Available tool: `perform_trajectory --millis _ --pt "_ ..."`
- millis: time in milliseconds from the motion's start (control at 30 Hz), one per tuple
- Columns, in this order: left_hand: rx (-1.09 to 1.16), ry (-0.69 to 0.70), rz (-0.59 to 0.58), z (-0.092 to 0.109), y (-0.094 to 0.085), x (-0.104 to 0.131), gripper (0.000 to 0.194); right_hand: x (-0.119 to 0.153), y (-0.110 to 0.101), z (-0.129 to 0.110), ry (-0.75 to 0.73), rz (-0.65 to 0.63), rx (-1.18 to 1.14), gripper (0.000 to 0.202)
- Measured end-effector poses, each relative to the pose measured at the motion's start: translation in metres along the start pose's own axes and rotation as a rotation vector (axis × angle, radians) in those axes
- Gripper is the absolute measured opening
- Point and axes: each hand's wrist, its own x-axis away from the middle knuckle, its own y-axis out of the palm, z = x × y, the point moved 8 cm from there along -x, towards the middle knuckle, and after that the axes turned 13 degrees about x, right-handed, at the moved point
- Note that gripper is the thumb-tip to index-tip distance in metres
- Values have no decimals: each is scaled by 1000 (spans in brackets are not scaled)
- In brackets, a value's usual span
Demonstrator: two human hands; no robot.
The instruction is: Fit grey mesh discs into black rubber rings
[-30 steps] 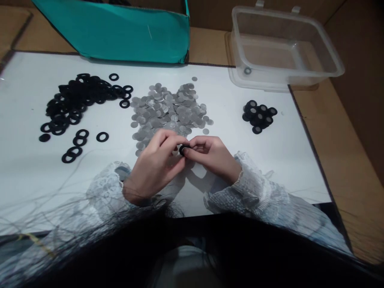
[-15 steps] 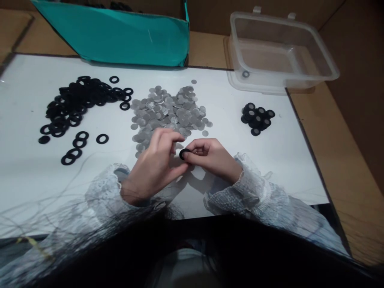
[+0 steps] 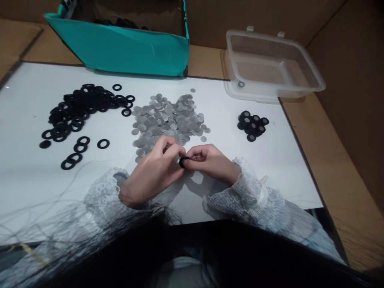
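- My right hand (image 3: 211, 162): thumb and fingers pinched together, holding one black ring (image 3: 181, 162) above the near edge of the grey heap.
- My left hand (image 3: 156, 168): fingers curled narrow, tips just beside that ring; I cannot tell whether they hold anything. Half a second ago these fingers stood spread away from it; now they are drawn in.
- Grey discs (image 3: 168, 120), round, flat: one heap beyond my left hand, too many to count; one stray (image 3: 193, 90) off its far edge.
- Finished-looking cluster (image 3: 253, 126), black rings with grey centres: seven faces counted, others partly hidden; right of the heap.
- Loose black rings to my left: four overlapping in a row (image 3: 83, 144), one alone (image 3: 99, 144).
- Solid black disc (image 3: 45, 144): one.
- Black ring heap (image 3: 81, 100): uncountable; at its right, one separate ring (image 3: 113, 87) and one grey-centred ring (image 3: 126, 112).
- Clear plastic container (image 3: 276, 86): one, two tabs on its far rim; a small ring (image 3: 239, 84) shows at its near left corner, inside or beneath unclear.
- Teal cardboard box (image 3: 126, 52): one, dark pieces (image 3: 120, 23) inside, more of them in view than before; pale marking (image 3: 69, 8) at its left, unreadable.
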Motion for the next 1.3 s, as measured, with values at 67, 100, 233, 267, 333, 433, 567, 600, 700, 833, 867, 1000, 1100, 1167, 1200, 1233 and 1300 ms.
perform_trajectory --millis 67,100,233,267,333,433,567,600,700,833,867,1000,1100,1167,1200,1233,1300 --pt "39 18 -29 1 1 0 20 0 0 -1 -9 -18 5 16" --pt "62 27 -44 2 0 -1 21 0 0 -1 -16 -32 14 16" --pt "168 61 -152 5 2 -1 23 0 5 -4 -45 -167 87 12" --pt "182 67 -158 6 2 -1 23 0 5 -4 -49 -180 100 12" --pt "146 68 -104 5 -2 -2 22 -1 0 -4 -58 -104 125 17" --pt "-40 71 31 4 -8 -2 21 1 -11 -7 -97 132 206 33" --pt "-197 153 50 11 -1 -2 23 10 -12 -19 -226 335 441 27" --pt "-195 167 64 12 0 -2 24 14 -13 -23 -257 394 508 22" --pt "-150 174 149 13 -4 -2 23 22 -19 -28 -314 524 617 11" --pt "-122 201 215 13 -10 -1 24 38 -49 -21 -353 635 467 14" --pt "-127 214 241 14 -13 -1 23 46 -65 -18 -355 714 420 15" --pt "-167 248 384 15 -27 2 15 87 -139 14 -209 1091 282 19" --pt "-165 264 387 17 -28 3 13 100 -171 35 -111 1160 247 23" --pt "-166 257 378 16 -27 2 13 103 -181 42 -85 1180 243 24" --pt "-170 245 384 15 -27 2 12 103 -183 44 -75 1187 241 24" --pt "-174 230 397 15 -28 2 11 102 -184 45 -67 1195 240 25" --pt "-182 210 431 14 -30 1 9 101 -185 45 -57 1215 240 26"
